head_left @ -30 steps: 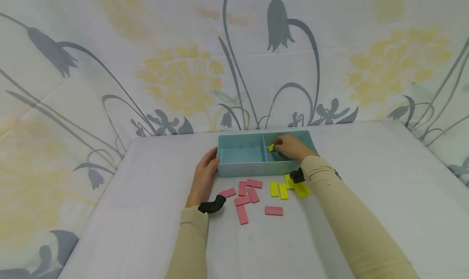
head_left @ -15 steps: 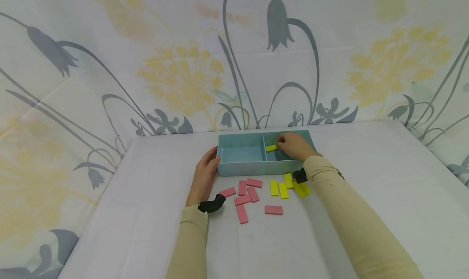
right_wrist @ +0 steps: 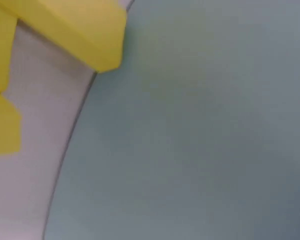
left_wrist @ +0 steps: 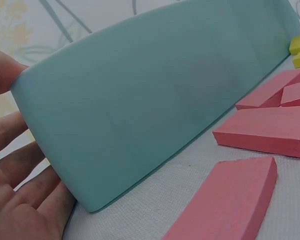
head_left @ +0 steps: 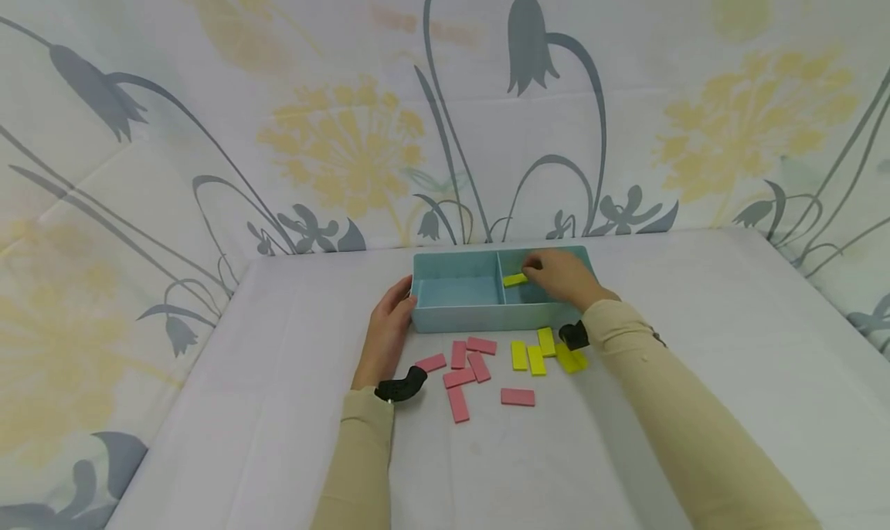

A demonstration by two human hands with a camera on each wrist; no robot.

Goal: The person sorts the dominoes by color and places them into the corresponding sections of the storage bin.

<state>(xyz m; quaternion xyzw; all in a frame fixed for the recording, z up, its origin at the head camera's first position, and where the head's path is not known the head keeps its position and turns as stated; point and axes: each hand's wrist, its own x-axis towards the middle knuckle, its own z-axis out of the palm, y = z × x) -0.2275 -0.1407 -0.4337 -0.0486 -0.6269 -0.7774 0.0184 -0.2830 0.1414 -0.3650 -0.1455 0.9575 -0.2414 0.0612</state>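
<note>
A pale teal box [head_left: 459, 319] with a divider [head_left: 500, 277] stands on the white cloth. Against its left end wall lie the fingers of my left hand [head_left: 386, 329], fairly straight, with the thumb touching the near left corner. My right hand [head_left: 560, 275] reaches into the right compartment, fingers curled. Its fingertips pinch the right end of a yellow block [head_left: 514, 280], which lies crosswise by the divider. In the left wrist view, the left hand [left_wrist: 25, 185] touches the box's end [left_wrist: 115, 110]. Only the box wall [right_wrist: 190, 125] and yellow blocks outside show in the right wrist view.
Several pink blocks [head_left: 459, 378] lie scattered in front of the box, one pink block [head_left: 518, 397] apart from them. To their right are several yellow blocks [head_left: 537, 360], partly under the right wrist strap [head_left: 574, 334]. A flowered cloth backdrop [head_left: 348, 167] rises behind.
The yellow block, tilted in my right hand a second ago, now lies flat and crosswise inside the right compartment. The right hand has shifted slightly right; the left hand stays on the box.
</note>
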